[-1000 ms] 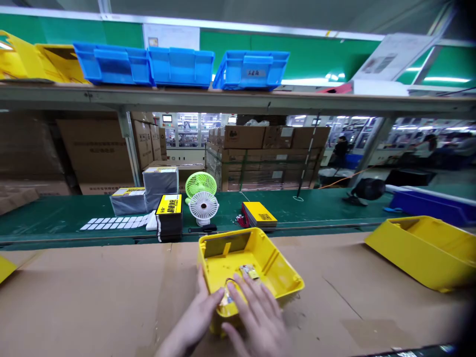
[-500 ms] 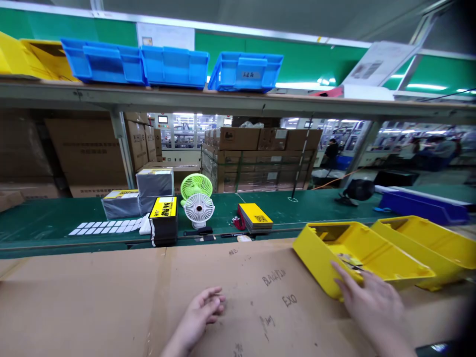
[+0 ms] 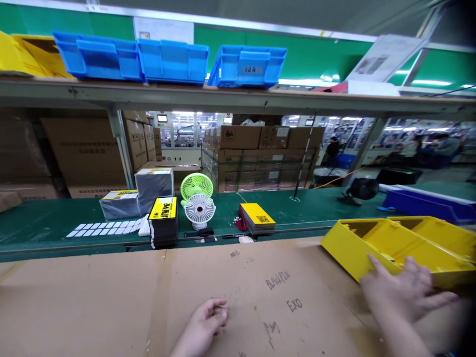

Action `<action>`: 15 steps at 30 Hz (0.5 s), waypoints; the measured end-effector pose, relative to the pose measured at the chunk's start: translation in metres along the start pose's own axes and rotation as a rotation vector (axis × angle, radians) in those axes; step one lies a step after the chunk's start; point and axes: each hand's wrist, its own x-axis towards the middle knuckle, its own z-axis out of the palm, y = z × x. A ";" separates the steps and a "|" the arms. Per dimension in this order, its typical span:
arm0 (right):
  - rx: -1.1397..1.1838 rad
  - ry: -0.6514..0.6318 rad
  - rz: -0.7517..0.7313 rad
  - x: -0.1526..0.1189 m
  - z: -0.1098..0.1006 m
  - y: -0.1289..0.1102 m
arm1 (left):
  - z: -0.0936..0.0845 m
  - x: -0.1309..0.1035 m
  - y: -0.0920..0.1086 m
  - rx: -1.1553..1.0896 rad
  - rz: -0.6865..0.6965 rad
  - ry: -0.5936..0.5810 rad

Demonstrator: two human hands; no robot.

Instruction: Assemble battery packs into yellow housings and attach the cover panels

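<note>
My right hand (image 3: 401, 287), fingers spread, rests against the near side of a yellow plastic bin (image 3: 349, 248). It does not wrap around the wall. That bin stands close up against a second yellow bin (image 3: 442, 230) at the right; whether they touch is hidden. What lies inside the nearer bin is mostly out of sight behind its wall and my hand. Over the brown cardboard sheet (image 3: 111, 302), my left hand (image 3: 206, 325) hovers or rests with loosely bent fingers and a gap beside the thumb. Nothing shows in it.
Beyond the cardboard, a green bench (image 3: 308, 208) carries a white fan (image 3: 200, 210), a green fan (image 3: 196, 186), a stack of black-and-yellow boxes (image 3: 163, 223), yellow cards (image 3: 257, 217) and a blue bin (image 3: 424, 206). Above runs a shelf (image 3: 238, 101) with blue bins (image 3: 173, 62).
The nearer yellow bin has slid right, up against the other, with my right hand moving along its side. My left hand has dropped slightly and its fingers have curled a little more.
</note>
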 end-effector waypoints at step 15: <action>0.145 -0.708 -0.414 0.015 0.071 -0.266 | -0.005 0.027 -0.032 -0.068 -0.033 -0.029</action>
